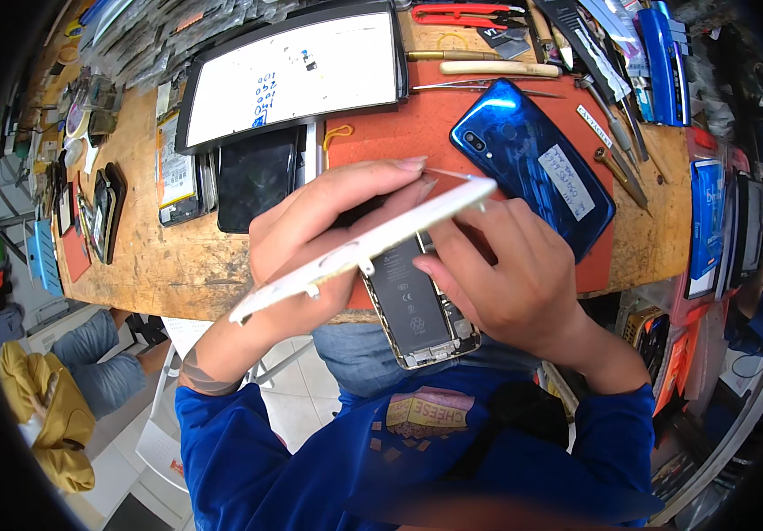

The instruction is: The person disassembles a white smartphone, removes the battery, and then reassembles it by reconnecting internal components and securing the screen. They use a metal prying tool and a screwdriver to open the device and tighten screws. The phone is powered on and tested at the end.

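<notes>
Left hand (297,221): I am bending its fingers beyond the white panel (417,220); that panel is hiding part of the grip, so I cannot tell how closed it is or what it has hold of.
Right hand (519,270): I am curling it under the panel's right end, its thumb tip showing beside the battery (412,305); I cannot tell whether the fingers are pinching anything.
White panel: it is tilting edge-on above the open phone body (442,356), between my hands.
Open phone body: it is sitting at the bench edge, over my lap, its inside showing.
Opened up: I am judging this much done, since the battery is lying exposed in the body.
Left undone: the panel is standing away from the body, not seated on it; I cannot tell what cables are connected.
Blue phone (510,133): it is lying face down on the orange mat (377,142).
</notes>
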A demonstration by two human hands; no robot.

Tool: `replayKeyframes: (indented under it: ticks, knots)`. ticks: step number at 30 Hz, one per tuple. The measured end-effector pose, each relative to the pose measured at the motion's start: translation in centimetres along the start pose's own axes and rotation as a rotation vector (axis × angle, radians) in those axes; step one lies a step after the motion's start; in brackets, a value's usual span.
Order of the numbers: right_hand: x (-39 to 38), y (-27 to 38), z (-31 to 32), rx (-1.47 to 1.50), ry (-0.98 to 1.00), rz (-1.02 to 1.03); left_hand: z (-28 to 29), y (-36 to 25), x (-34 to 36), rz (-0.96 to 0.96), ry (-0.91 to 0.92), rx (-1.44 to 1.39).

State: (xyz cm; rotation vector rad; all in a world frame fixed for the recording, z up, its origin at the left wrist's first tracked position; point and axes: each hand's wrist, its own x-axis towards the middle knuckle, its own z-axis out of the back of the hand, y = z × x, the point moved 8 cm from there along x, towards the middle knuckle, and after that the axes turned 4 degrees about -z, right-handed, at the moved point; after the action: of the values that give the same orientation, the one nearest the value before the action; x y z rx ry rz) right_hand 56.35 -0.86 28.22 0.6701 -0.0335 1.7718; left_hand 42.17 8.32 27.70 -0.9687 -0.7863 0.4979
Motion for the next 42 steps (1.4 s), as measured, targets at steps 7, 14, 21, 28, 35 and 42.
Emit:
replayKeyframes:
  ticks: [7, 14, 21, 28, 35, 42]
  knots:
    - [0.3, -0.6, -0.1, 0.021, 0.058, -0.012, -0.4, -0.5, 1.0, -0.063, 0.061, 0.156]
    - [0.4, -0.8, -0.2, 0.053, -0.007, 0.029, -0.3, -0.9, 1.2, -0.102, 0.031, 0.193]
    - [0.4, -1.0, -0.2, 0.068, 0.007, -0.001, -0.3, -0.9, 1.1, -0.095, -0.005, 0.144]
    - [0.4, -1.2, -0.5, 0.067, -0.004, -0.001, -0.1, -0.8, 1.0, -0.066, 0.064, 0.183]
    - [0.6, -1.1, -0.4, 0.07, 0.005, 0.004, 0.0, -0.7, 0.7, -0.117, 0.054, 0.143]
    - [0.4, -1.3, -0.1, 0.066, 0.035, -0.02, 0.1, -0.4, 0.7, -0.176, 0.071, 0.068]
